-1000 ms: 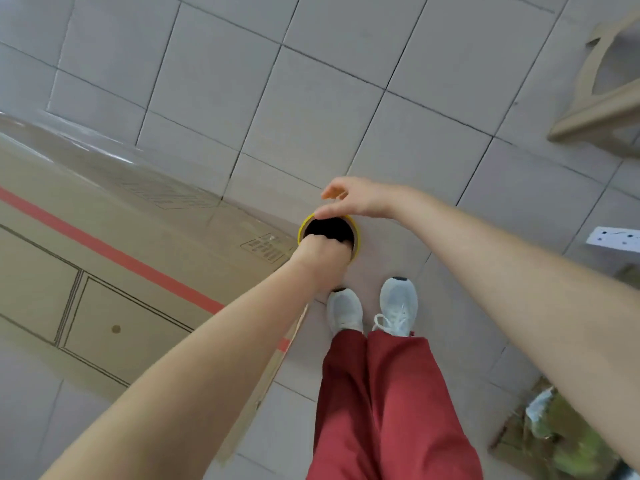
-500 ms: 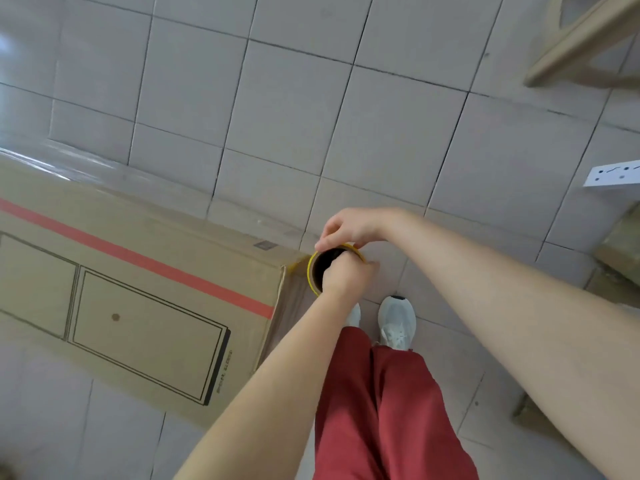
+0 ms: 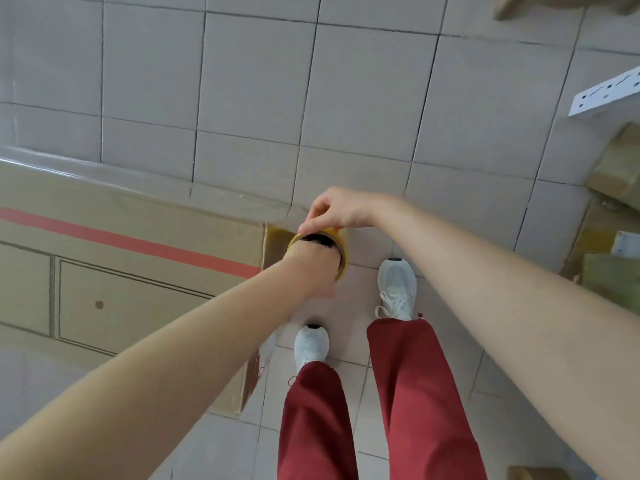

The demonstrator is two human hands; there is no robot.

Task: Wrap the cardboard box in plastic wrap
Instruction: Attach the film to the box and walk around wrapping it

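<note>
A long flat cardboard box [image 3: 138,271] with a red stripe and black outline print stands on the tiled floor at my left, its right end near my feet. A clear film of plastic wrap [image 3: 221,199] stretches along its far side to a roll with a yellow core [image 3: 341,252] held upright at the box's right corner. My left hand [image 3: 311,271] is pushed inside the core, fingers hidden. From above, my right hand [image 3: 341,211] pinches the rim of the roll's top.
My two white shoes [image 3: 396,289] and red trousers are just below the roll. Stacked cardboard pieces [image 3: 616,168] and a white board with holes [image 3: 606,95] lie at the right edge. A wooden piece [image 3: 540,5] shows at the top right.
I have walked around the box's right end; the roll has come from beyond the corner to right at it, and the film now lies flatter against the far side.
</note>
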